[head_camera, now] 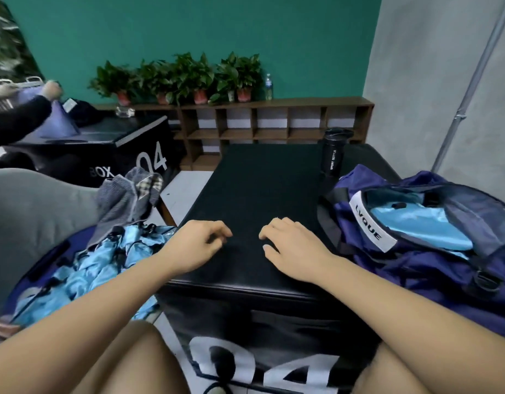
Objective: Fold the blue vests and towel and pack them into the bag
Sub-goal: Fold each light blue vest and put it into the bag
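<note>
Head view: left hand (198,244) and right hand (291,248) rest on the black tabletop (260,180), fingers loosely curled, gripping nothing, probably idle between items. Blue vests (103,263) lie crumpled in a heap to its left, within easy reach (no clear axis). The towel (129,197) is bunched just behind them. The bag (402,268) sits on the right, mouth gaping upward for loading, with a folded light-blue piece (416,223) inside; its long axis runs roughly near-to-far.

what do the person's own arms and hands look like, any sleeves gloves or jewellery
Both arms are bare, with no sleeves in view. The left hand and right hand wear no gloves, and no watch, ring or bracelet shows.
</note>
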### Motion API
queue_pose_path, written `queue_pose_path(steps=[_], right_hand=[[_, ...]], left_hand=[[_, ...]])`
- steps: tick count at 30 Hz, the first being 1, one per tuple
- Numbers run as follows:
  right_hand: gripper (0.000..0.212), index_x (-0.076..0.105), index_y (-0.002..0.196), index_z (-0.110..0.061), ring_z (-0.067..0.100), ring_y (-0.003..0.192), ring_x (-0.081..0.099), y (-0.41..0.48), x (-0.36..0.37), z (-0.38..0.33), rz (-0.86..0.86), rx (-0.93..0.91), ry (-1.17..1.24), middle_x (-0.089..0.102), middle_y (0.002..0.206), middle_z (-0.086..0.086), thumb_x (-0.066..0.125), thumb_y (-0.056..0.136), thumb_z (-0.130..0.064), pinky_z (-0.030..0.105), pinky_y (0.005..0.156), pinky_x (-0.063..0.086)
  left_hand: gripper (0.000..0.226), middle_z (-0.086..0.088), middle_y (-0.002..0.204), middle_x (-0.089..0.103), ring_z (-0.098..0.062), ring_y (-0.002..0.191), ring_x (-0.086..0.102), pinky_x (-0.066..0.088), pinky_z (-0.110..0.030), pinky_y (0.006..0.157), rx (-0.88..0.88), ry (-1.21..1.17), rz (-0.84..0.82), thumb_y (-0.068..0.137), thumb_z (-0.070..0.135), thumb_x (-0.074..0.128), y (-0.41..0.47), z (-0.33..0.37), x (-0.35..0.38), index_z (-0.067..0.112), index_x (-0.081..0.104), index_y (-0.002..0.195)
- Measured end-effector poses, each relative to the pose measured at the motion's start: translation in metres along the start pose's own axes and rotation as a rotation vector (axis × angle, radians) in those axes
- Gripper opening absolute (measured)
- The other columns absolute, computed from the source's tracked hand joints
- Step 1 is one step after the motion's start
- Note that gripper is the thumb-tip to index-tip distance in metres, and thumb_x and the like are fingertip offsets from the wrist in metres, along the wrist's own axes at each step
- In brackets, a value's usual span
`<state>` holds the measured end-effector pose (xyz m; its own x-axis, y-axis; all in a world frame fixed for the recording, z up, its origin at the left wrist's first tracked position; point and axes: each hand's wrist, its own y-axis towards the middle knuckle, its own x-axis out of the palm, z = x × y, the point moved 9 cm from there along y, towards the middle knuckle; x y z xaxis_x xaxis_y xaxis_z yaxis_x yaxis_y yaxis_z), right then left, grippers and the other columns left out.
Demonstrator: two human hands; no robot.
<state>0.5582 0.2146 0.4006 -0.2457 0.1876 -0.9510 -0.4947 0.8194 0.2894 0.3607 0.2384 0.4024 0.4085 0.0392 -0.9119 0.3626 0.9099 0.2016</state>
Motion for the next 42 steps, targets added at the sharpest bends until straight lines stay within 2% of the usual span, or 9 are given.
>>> queue_pose_path(steps=[6,10,18,21,26,30,32,35,42], right_hand=[[0.031,0.061,0.135,-0.027,0.017,0.117,0.053,0.005,0.046,-0.013,-0.073,0.057,0.064,0.059,0.128,-0.008,0.048,0.108,-0.038,0.036,0.101,0.046],[0.032,0.061,0.135,-0.029,0.016,0.118,0.053,0.010,0.059,-0.014,-0.109,0.078,0.086,0.059,0.131,-0.009,0.048,0.107,-0.039,0.036,0.098,0.048],[0.032,0.062,0.134,-0.030,0.015,0.116,0.050,0.019,0.072,-0.013,-0.106,0.105,0.064,0.055,0.129,-0.011,0.050,0.106,-0.042,0.036,0.102,0.044],[0.031,0.061,0.133,-0.030,0.015,0.114,0.049,0.022,0.075,-0.013,-0.099,0.117,0.063,0.053,0.126,-0.011,0.051,0.106,-0.041,0.036,0.102,0.043],[0.026,0.059,0.128,-0.031,0.016,0.111,0.048,0.026,0.078,-0.012,-0.097,0.125,0.058,0.051,0.120,-0.011,0.051,0.105,-0.041,0.037,0.101,0.042],[0.022,0.058,0.123,-0.031,0.017,0.108,0.046,0.029,0.077,-0.013,-0.108,0.139,0.053,0.050,0.115,-0.010,0.051,0.104,-0.040,0.038,0.099,0.043],[0.022,0.057,0.123,-0.029,0.018,0.107,0.046,0.030,0.076,-0.015,-0.112,0.145,0.045,0.049,0.114,-0.010,0.051,0.105,-0.039,0.038,0.099,0.043],[0.025,0.057,0.126,-0.028,0.019,0.110,0.046,0.028,0.076,-0.017,-0.127,0.154,0.029,0.050,0.119,-0.007,0.050,0.105,-0.039,0.039,0.101,0.043],[0.037,0.057,0.140,-0.029,0.018,0.122,0.047,0.015,0.076,-0.020,-0.169,0.154,0.054,0.052,0.135,-0.008,0.050,0.106,-0.040,0.038,0.106,0.041]], left_hand=[[0.025,0.014,0.094,0.077,-0.008,0.086,0.070,0.056,-0.031,0.085,-0.165,0.104,-0.010,0.091,0.018,0.067,-0.037,-0.092,-0.014,0.029,0.076,0.112],[0.020,0.010,0.083,0.076,-0.010,0.073,0.067,0.051,-0.030,0.072,-0.333,0.122,0.079,0.087,0.016,0.070,-0.053,-0.150,-0.034,0.030,0.075,0.101],[0.023,0.005,0.090,0.073,-0.017,0.080,0.065,0.042,-0.030,0.064,-0.586,0.100,0.112,0.086,0.025,0.080,-0.067,-0.254,-0.030,0.025,0.071,0.107],[0.038,0.000,0.098,0.063,-0.025,0.087,0.065,0.045,-0.035,0.070,-0.580,0.149,0.053,0.082,0.041,0.086,-0.067,-0.270,-0.012,0.026,0.067,0.112],[0.031,0.001,0.097,0.049,-0.030,0.094,0.056,0.046,-0.044,0.077,-0.405,0.328,0.296,0.088,0.049,0.077,-0.079,-0.241,0.002,0.025,0.063,0.102],[0.040,0.004,0.108,0.051,-0.024,0.108,0.049,0.040,-0.045,0.088,-0.349,0.462,0.044,0.086,0.068,0.068,-0.087,-0.245,0.030,0.034,0.068,0.107],[0.039,0.005,0.111,0.054,-0.024,0.109,0.050,0.038,-0.042,0.087,-0.325,0.523,0.000,0.087,0.065,0.070,-0.089,-0.246,0.031,0.034,0.070,0.111],[0.023,0.005,0.104,0.061,-0.026,0.104,0.055,0.035,-0.041,0.082,-0.321,0.507,0.074,0.095,0.053,0.070,-0.089,-0.239,0.018,0.032,0.074,0.103],[0.026,0.002,0.072,0.071,-0.028,0.071,0.068,0.046,-0.034,0.065,-0.414,0.316,0.341,0.099,0.040,0.071,-0.117,-0.223,-0.043,0.023,0.072,0.080]])
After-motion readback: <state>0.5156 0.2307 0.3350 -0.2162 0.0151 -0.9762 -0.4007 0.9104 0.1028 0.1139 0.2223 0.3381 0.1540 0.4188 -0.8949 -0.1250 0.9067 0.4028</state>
